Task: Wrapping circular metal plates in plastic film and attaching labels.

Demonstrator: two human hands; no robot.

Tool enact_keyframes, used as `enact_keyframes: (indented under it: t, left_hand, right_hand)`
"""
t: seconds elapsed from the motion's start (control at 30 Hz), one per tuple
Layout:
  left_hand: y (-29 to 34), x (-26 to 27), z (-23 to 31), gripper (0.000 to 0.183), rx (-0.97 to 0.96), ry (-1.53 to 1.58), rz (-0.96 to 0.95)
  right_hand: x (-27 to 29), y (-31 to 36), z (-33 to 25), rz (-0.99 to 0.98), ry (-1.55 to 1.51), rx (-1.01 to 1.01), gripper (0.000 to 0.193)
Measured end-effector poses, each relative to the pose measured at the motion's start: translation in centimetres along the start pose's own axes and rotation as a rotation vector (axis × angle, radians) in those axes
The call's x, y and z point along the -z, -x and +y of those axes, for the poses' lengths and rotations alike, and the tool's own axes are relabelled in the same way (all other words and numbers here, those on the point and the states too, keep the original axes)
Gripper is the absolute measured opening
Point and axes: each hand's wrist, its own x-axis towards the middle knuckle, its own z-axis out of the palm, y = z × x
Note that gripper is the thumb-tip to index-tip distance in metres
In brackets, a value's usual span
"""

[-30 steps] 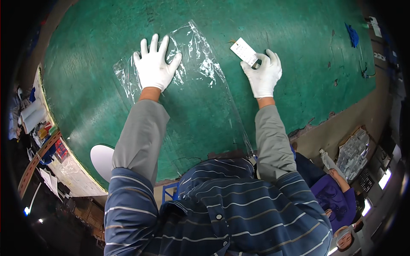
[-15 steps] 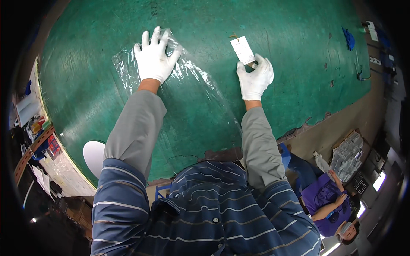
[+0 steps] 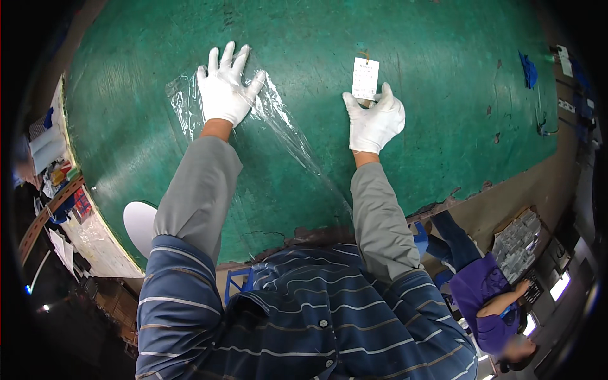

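One splayed left hand (image 3: 225, 95) on crinkled clear plastic (image 3: 275, 101), right hand (image 3: 375, 121) (grip unclear) at printed white tag (image 3: 365, 79)

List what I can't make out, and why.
In the head view:
Part of the clear plastic sheet: covered by the left hand.
Print on the white tag: too small.
Contact of the right hand with the tag: too small to tell.
Right side of the white rounded piece: hidden by the left grey sleeve.
Green table: far edge cut off by picture's top.
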Motion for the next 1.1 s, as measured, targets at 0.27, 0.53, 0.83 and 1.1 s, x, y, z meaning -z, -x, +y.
enact_keyframes:
  t: [0.27, 0.53, 0.83, 1.1]
  left_hand:
    - [-0.1, -0.2, -0.1, 0.065, -0.008, -0.035, 0.004]
    - [-0.1, -0.7, -0.2, 0.068, 0.001, -0.06, -0.006]
    - [-0.5, -0.3, -0.1, 0.067, 0.003, -0.034, -0.023]
    - [-0.8, -0.2, -0.3, 0.066, 0.006, -0.029, 0.003]
  right_hand:
    - [1.4, 0.4, 1.9, 0.094, -0.076, 0.199, 0.055]
    - [3.4, 1.2, 8.7, -0.075, -0.038, 0.41, 0.037]
    - [2.7, 0.3, 5.8, -0.031, 0.02, 0.392, 0.036]
    - [2.2, -0.1, 4.3, -0.027, 0.103, 0.398, 0.036]
